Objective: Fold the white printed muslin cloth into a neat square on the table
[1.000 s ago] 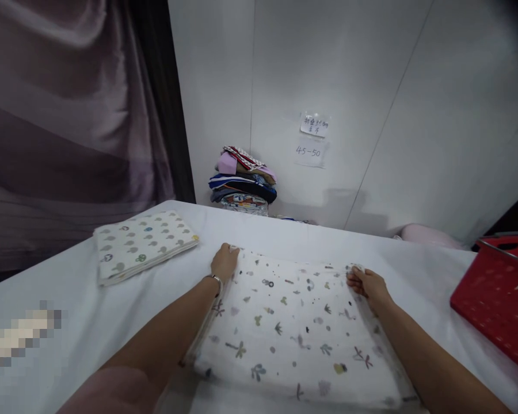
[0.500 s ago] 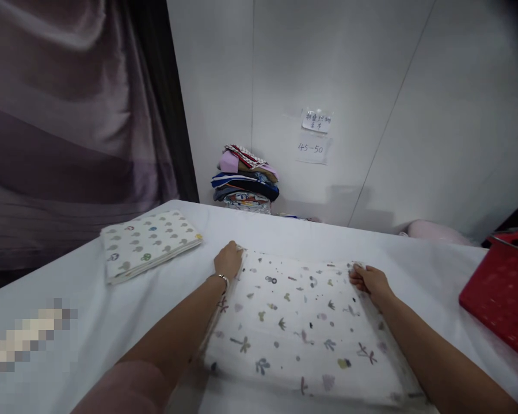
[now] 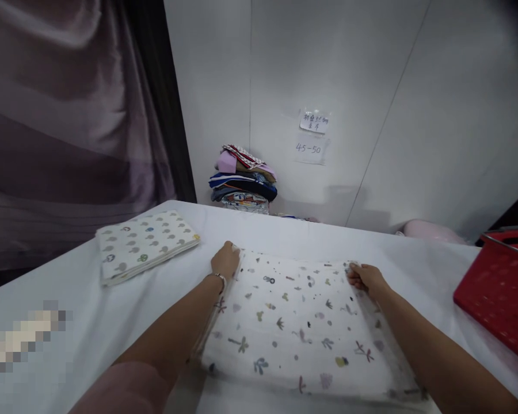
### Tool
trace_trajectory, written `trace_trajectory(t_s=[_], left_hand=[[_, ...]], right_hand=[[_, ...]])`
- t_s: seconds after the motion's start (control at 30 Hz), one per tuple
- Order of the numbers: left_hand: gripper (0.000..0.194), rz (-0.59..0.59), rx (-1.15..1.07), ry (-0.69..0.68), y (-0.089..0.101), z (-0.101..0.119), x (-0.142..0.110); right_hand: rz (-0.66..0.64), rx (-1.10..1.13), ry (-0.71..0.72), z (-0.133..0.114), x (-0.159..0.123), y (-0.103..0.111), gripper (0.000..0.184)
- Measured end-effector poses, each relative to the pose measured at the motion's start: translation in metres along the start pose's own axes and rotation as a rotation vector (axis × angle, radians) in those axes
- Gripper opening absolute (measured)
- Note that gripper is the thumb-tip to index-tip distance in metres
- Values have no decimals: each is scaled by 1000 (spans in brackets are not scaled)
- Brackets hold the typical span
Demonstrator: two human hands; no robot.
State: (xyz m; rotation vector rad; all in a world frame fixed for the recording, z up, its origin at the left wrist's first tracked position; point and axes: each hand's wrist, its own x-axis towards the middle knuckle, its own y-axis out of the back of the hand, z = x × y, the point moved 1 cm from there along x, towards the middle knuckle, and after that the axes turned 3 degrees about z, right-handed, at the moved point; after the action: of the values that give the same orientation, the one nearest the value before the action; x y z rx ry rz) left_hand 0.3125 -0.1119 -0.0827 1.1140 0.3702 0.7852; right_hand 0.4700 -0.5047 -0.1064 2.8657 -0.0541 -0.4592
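Observation:
A white cloth (image 3: 293, 328) printed with small plants and animals lies spread in front of me on the white-covered table (image 3: 328, 236). My left hand (image 3: 225, 261), with a bracelet at the wrist, is closed on its far left corner. At the far right corner, my right hand (image 3: 366, 279) pinches the cloth between thumb and fingers. The near edge of the fabric looks slightly blurred. To the left of my left hand rests a folded white cloth (image 3: 147, 244) with grey tree-like prints.
A red basket (image 3: 501, 293) with a metal handle stands at the right. Beyond the far table edge is a stack of folded fabrics (image 3: 244, 178) against the wall. Two paper notes (image 3: 311, 146) hang there. A curtain (image 3: 69, 115) covers the left side. One patch at lower left is pixelated.
Both hands keep their hold on the cloth's far corners. The whole view has shifted slightly, so things appear a little further left. Hands and cloth hardly move on the table.

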Motion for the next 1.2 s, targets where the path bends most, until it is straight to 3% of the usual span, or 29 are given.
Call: trace_trajectory(t_s=[0.43,0.57,0.63,0.77,0.97,1.07,1.2], left_hand=[[30,-30,16,0,0,-3,-3],[28,-20,6,9,0,-4,-4],[27,-19,-1,16,0,-4,-4],[27,-18,-8,28,-1,-3,-3],[27,-12,-11,31,-1,-3,-5],[27,-5,-15,33,-1,-4,-5],[27,1,-20,40,-2,-5,-4]], right_hand=[[-10,-268,-79,-7,6,-7,19],[-10,-331,-26,-10,2,-6,16],[7,-365,48,-11,-2,-5,15],[40,-484,325,-17,-19,-13,37],[-197,-710,799,-25,-53,-73,28],[-271,-827,899,-26,-55,-96,27],[-285,-964,947,-24,-48,-106,24]])
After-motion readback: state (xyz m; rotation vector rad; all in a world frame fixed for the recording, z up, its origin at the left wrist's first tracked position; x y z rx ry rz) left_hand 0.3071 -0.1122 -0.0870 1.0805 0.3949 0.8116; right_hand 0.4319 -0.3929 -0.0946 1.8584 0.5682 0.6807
